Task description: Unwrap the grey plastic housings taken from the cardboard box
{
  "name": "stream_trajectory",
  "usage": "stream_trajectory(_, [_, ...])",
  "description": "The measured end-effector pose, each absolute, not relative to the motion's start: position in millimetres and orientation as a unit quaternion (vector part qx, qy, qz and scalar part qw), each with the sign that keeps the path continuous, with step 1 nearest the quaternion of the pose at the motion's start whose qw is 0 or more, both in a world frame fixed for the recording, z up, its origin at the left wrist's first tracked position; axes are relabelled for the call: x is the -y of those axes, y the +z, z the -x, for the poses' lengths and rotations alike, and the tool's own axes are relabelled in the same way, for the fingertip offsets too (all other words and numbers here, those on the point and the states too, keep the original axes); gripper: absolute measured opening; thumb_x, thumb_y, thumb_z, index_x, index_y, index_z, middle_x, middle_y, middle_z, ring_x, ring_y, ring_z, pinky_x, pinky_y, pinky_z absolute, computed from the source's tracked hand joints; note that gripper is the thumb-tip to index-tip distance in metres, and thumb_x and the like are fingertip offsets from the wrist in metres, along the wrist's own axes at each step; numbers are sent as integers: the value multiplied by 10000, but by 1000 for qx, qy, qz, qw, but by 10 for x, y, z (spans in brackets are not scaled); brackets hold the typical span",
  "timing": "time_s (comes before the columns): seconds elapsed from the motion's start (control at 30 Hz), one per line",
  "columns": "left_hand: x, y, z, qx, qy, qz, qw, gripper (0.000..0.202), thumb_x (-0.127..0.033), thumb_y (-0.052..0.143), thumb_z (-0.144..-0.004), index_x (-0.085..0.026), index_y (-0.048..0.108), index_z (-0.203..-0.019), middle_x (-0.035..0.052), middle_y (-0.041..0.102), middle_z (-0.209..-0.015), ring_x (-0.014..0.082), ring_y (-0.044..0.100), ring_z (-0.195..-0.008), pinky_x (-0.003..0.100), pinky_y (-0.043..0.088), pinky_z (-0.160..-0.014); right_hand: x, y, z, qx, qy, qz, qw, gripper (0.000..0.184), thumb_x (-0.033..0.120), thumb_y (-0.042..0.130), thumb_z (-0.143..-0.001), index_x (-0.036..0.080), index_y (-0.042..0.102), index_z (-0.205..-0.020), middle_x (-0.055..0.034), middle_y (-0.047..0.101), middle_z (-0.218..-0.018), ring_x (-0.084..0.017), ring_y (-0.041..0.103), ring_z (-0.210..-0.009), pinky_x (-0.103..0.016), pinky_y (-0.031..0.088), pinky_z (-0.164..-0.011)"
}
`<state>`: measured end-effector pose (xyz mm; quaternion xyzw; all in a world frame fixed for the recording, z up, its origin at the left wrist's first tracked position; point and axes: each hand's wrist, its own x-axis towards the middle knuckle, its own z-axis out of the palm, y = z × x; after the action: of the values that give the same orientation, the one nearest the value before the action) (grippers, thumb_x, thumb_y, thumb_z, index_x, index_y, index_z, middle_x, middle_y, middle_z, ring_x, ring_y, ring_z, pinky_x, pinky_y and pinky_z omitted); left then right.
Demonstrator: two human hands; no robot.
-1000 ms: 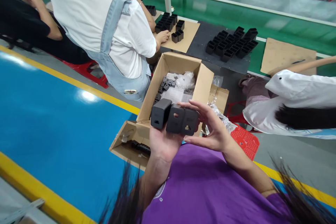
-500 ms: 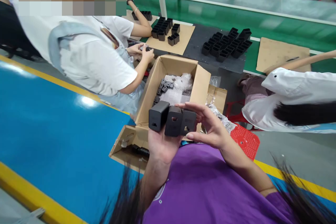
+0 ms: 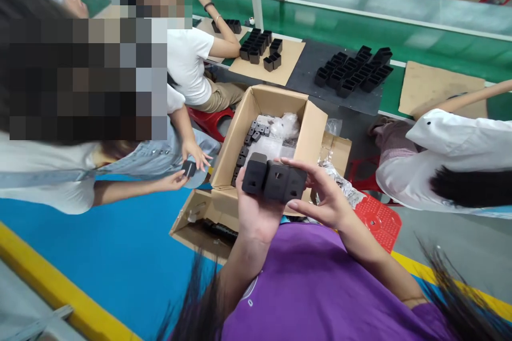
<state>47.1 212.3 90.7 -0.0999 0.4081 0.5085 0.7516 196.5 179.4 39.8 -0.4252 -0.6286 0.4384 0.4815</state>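
Three black plastic housings (image 3: 276, 180) stand side by side in front of me, each with a small cutout in its near end face. My left hand (image 3: 259, 221), palm up, carries them from below, its fingers curled around the left one. At the right end of the row, my right hand (image 3: 328, 194) has its thumb in front and its fingers behind, closed on the rightmost housing. The left housing tilts slightly apart from the other two, which touch. Just beyond the hands is an open cardboard box (image 3: 316, 133) with more small black housings (image 3: 258, 130) and clear plastic bags (image 3: 285, 125) inside.
A smaller carton (image 3: 182, 218) with black parts sits at lower left. A red stool (image 3: 378, 222) is on my right. Black housings (image 3: 354, 70) stand in rows on the bench mat. A co-worker's hands (image 3: 190, 168) hold a black piece at left; another person (image 3: 452, 154) sits at right.
The housings in my hands have tipped, and their end faces look darker. The nearby co-worker at left has leaned towards me, bringing the hands with the black piece lower and nearer.
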Motion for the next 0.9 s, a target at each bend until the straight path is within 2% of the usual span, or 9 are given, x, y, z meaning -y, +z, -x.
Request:
stream_trajectory(0.13, [-2088, 836, -507, -435, 487, 73, 754, 570, -560, 386, -1015, -147, 768, -1111, 98, 793, -885, 251, 725, -801, 435, 569, -902, -1809, 387, -1916, 678, 338, 438, 484, 877, 389, 842, -821, 334, 390, -1570, -121, 599, -1496, -297, 610, -1352, -461, 585, -1055])
stream_trajectory(0.23, [-2077, 795, -533, -448, 498, 64, 740, 559, -555, 393, -1015, -147, 774, -1036, 88, 786, -891, 219, 705, -764, 369, 567, -829, -1841, 391, -1858, 702, 275, 449, 479, 792, 387, 821, -843, 334, 452, -1542, -107, 639, -1443, -282, 633, -1320, -467, 555, -1105])
stream_trajectory(0.37, [-2103, 749, -549, -443, 500, 64, 742, 510, -525, 405, -1018, -165, 766, -1023, 72, 776, -892, 203, 702, -800, 320, 558, -787, -1875, 359, -1827, 701, 250, 468, 476, 694, 398, 792, -868, 305, 514, -1497, -114, 676, -1382, -271, 677, -1248, -449, 585, -1063])
stream_trajectory(0.5, [-2116, 682, -545, -443, 480, 56, 755, 501, -524, 411, -1015, -163, 758, -992, 76, 766, -880, 212, 703, -832, 320, 560, -791, -1885, 294, -1857, 696, 246, 484, 470, 640, 398, 767, -889, 295, 528, -1474, -110, 683, -1366, -267, 680, -1239, -440, 590, -1047])
stream_trajectory(0.7, [-2063, 548, -534, -439, 451, 30, 777, 452, -510, 431, -1023, -182, 742, -1013, 65, 770, -938, 195, 697, -795, 287, 538, -673, -1875, 214, -1941, 700, 241, 499, 451, 604, 379, 765, -894, 288, 540, -1447, -108, 677, -1375, -261, 662, -1266, -425, 582, -1048])
stream_trajectory(0.9, [-2088, 450, -508, -439, 428, 30, 790, 494, -523, 399, -1018, -164, 735, -981, 60, 771, -876, 194, 710, -747, 284, 555, -628, -1856, 181, -1934, 701, 233, 508, 444, 580, 400, 747, -904, 294, 549, -1438, -102, 682, -1368, -277, 664, -1263, -449, 573, -1066])
